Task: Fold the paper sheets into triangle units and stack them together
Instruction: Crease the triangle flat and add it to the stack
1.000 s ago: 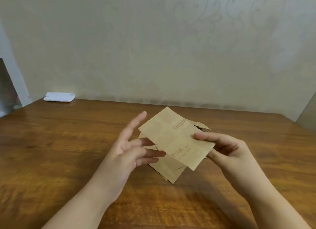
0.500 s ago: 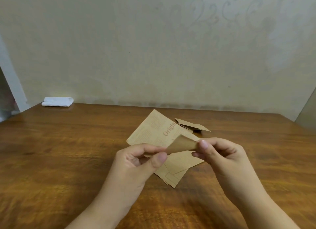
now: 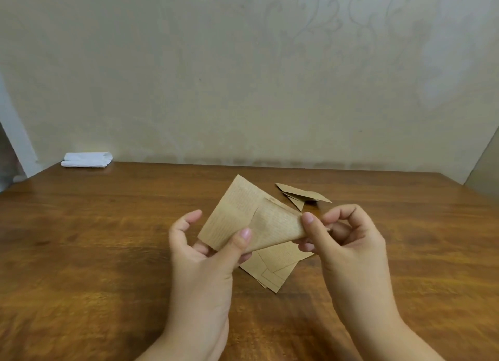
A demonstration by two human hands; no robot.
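I hold a tan printed paper sheet above the wooden table, bent over on itself so its right half curls forward. My left hand pinches its lower edge between thumb and fingers. My right hand pinches the curled right end. Under the sheet, more tan sheets lie in a loose pile on the table. Behind my right hand sit folded tan triangle units, partly overlapping one another.
A folded white cloth lies at the table's far left corner against the pale patterned wall. The table's far edge meets that wall; its right corner ends near a beige panel.
The sheet was flat and held by my right hand alone. Both hands now pinch it, and its right half has been curled over toward the left.
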